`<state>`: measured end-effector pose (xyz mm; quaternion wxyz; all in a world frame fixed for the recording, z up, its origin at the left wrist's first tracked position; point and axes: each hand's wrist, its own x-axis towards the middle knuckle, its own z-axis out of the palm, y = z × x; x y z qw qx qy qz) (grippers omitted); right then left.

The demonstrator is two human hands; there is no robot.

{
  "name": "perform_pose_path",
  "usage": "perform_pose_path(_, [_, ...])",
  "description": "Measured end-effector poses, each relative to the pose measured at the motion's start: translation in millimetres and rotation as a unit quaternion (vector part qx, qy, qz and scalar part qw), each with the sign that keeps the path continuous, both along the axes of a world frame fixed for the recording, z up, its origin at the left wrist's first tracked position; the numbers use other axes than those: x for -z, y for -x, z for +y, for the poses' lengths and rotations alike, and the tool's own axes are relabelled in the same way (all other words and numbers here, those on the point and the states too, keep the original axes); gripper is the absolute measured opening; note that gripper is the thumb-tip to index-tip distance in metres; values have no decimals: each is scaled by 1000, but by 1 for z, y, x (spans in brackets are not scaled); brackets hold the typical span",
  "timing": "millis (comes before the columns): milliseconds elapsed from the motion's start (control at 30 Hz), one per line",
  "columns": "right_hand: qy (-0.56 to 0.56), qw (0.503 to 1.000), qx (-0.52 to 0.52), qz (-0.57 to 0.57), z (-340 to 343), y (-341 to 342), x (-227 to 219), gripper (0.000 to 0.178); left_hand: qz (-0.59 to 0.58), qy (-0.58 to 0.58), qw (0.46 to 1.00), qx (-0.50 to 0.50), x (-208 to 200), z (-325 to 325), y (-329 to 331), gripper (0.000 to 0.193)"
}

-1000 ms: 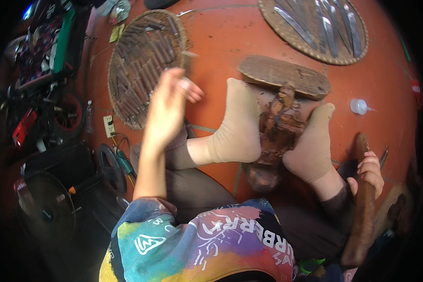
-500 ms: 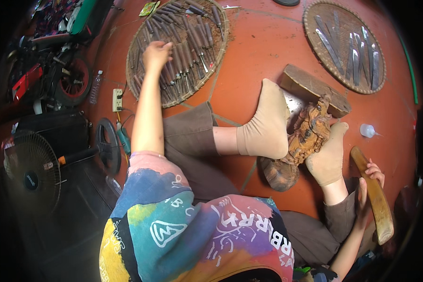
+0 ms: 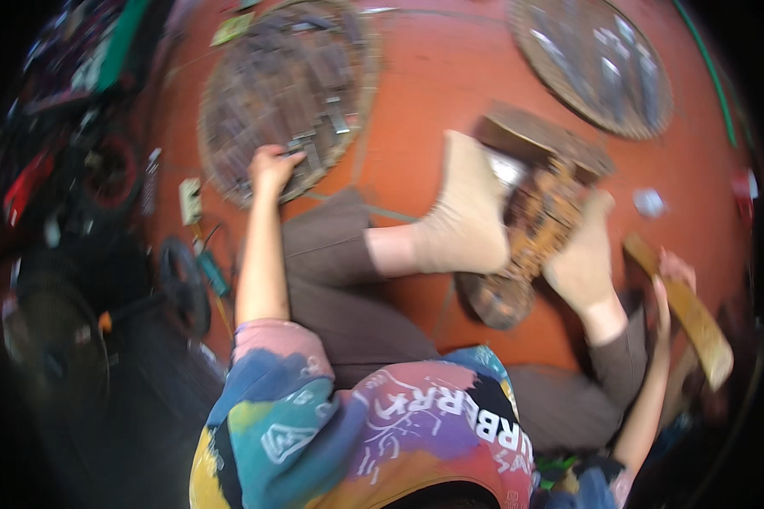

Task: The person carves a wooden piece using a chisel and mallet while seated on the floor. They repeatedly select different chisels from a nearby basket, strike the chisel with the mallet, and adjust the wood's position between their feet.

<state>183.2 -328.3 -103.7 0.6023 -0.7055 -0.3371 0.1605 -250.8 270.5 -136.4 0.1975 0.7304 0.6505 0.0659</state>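
My left hand (image 3: 273,171) is over the near edge of a round woven tray (image 3: 367,102) of wood-handled chisels (image 3: 267,102). Its thumb side points right toward some blades. Motion blur hides whether anything is in its fingers. At the right, my right hand (image 3: 676,273) is closed around a curved, yellowish wooden mallet (image 3: 696,327), its fingers on the far side. Between my socked feet an ornate brown wood carving (image 3: 547,212) lies tilted, with its rounded end (image 3: 502,301) toward me. Its far end rests by a thick wooden block (image 3: 542,140).
A second woven tray (image 3: 535,51) with metal blades lies far right. Beyond my right foot stands a small clear bottle (image 3: 649,203). On the left are a power strip (image 3: 190,202), a teal tool with a cord (image 3: 212,273), a fan (image 3: 55,356) and a motorbike wheel (image 3: 110,170).
My left hand has drawn back from the middle of the chisel tray to its near edge. The mallet has shifted slightly up and right in view, still in my right hand. The view has tilted.
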Motion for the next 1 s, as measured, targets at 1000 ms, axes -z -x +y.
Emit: perform_pose_path(1000, [41, 984, -148, -93, 49, 8, -47, 33, -435, 118, 769, 453, -108, -264, -202, 30])
